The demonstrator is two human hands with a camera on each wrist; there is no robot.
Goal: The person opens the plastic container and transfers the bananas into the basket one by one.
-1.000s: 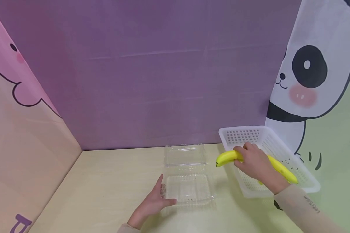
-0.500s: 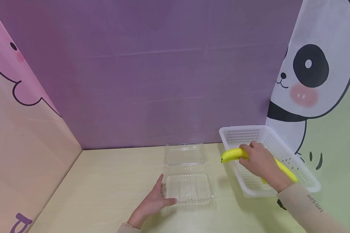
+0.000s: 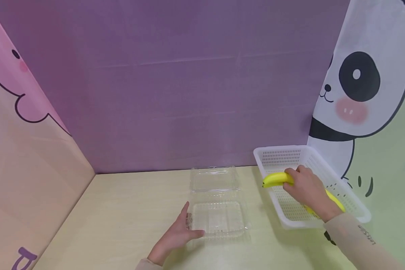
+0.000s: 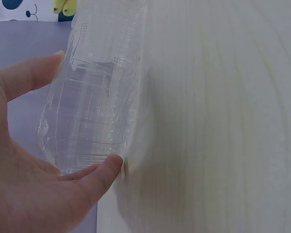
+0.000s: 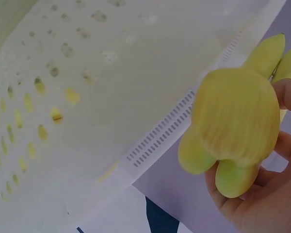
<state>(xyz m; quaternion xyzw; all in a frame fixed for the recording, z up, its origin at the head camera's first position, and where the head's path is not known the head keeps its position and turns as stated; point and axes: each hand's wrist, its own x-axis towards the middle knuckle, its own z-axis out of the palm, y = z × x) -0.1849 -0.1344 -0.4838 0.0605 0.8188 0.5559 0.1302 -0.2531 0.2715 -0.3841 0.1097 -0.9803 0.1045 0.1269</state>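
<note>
My right hand [image 3: 305, 189] holds a bunch of yellow bananas [image 3: 273, 179] above the left rim of the white basket [image 3: 287, 221]. In the right wrist view the broad ribbed stem end of the bananas [image 5: 235, 116] faces the camera, with my fingers behind it. Other yellow fruit [image 3: 336, 201] lies in the basket, partly hidden by my wrist. My left hand [image 3: 177, 232] rests at the left end of an open clear plastic clamshell box [image 3: 219, 219]. Its thumb touches the front side and its forefinger lies along the left side, both fairly straight.
The box's lid [image 3: 214, 180] is folded back towards the purple back wall [image 3: 189, 93]. A panda-printed panel [image 3: 384, 150] stands right behind the basket, and a pink and beige panel [image 3: 37, 161] on the left. The pale wooden table [image 3: 121, 213] stretches left of the box.
My right hand has shifted a little to the right with the bananas, from left of the basket's rim to over it. My left hand and the box have not moved.
</note>
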